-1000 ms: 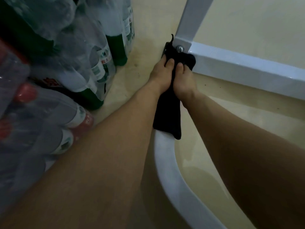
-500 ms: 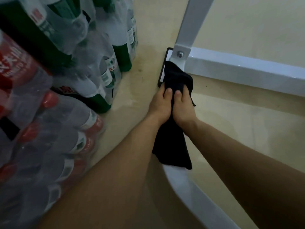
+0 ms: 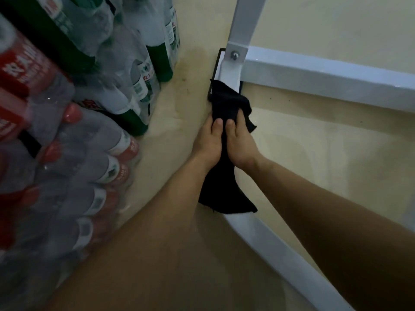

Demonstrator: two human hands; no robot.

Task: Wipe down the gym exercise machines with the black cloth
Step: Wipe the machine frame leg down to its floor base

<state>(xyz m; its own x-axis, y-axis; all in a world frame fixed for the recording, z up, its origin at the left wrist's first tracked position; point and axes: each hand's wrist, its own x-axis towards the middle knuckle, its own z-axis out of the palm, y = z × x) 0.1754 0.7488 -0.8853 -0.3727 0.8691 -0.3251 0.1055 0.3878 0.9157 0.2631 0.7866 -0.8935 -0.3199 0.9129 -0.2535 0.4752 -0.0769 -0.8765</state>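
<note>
The black cloth (image 3: 225, 103) is draped over the white frame rail (image 3: 280, 254) just on the person's side of the bolted corner joint (image 3: 235, 55). Its far end is bunched against the foot of the joint, and its near end hangs loose over the rail, farther from the joint. The left hand (image 3: 207, 142) and right hand (image 3: 241, 144) sit side by side on the rail, each grip clamped on the cloth, thumbs on top and almost touching. From the joint an upright (image 3: 247, 19) rises and a crossbar (image 3: 325, 75) runs to the right over the beige floor (image 3: 314, 142). Left of the joint stand wrapped packs of green-labelled bottles (image 3: 139, 70), with red-labelled bottles (image 3: 56, 153) beyond them, farther from the joint
</note>
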